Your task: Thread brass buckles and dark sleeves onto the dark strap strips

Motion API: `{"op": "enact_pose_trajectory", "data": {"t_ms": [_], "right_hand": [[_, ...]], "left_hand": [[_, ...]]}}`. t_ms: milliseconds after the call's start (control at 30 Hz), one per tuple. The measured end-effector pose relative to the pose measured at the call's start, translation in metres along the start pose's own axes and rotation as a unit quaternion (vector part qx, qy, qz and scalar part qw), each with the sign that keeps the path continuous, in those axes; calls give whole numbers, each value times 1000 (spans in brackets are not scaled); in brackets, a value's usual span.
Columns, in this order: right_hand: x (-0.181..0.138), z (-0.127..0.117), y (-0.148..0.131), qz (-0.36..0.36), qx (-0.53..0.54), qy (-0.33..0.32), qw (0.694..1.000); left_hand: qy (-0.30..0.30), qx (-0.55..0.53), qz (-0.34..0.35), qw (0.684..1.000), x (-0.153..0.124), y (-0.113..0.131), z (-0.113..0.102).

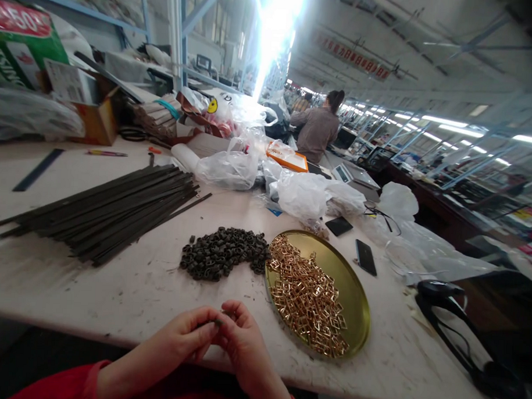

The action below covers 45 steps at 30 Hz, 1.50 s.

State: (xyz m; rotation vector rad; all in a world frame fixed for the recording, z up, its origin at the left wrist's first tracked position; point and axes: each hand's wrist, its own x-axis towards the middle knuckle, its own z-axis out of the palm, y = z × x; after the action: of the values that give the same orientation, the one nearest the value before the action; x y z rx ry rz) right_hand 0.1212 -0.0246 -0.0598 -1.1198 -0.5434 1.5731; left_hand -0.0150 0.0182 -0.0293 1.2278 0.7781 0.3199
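Observation:
My left hand (190,333) and my right hand (245,340) meet at the table's front edge, fingertips pinched together. A sliver of a small dark piece (218,322) shows between them; the fingers cover the rest, so its kind is unclear. Just beyond my hands lies a heap of small black loops (223,253). To the right, a round gold-coloured tray (356,310) carries a pile of gold metal rectangular buckles (306,291). Long flat black strips (112,208) lie in a loose stack at the left.
White plastic bags (299,192) and an orange-rimmed box (289,158) crowd the table's back. A black phone (366,257) and a dark flat square (339,226) lie beyond the tray. At far left are a pen (107,153) and a carton (96,121). A person (317,128) stands further back.

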Motion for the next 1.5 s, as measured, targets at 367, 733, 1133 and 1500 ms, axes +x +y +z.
{"op": "enact_pose_trajectory", "data": {"t_ms": [367, 733, 1133, 1500], "right_hand": [[69, -44, -60, -188, -794, 183, 548], [55, -47, -48, -206, -765, 126, 597], [48, -41, -40, -172, -694, 102, 691], [12, -27, -16, -144, -415, -1, 898]], "left_hand": [[68, 79, -53, 993, 15, 4, -13], [83, 123, 1, 989, 9, -7, -14], [110, 175, 7, 978, 5, -15, -8], [136, 289, 40, 947, 3, 6, 1]]}}
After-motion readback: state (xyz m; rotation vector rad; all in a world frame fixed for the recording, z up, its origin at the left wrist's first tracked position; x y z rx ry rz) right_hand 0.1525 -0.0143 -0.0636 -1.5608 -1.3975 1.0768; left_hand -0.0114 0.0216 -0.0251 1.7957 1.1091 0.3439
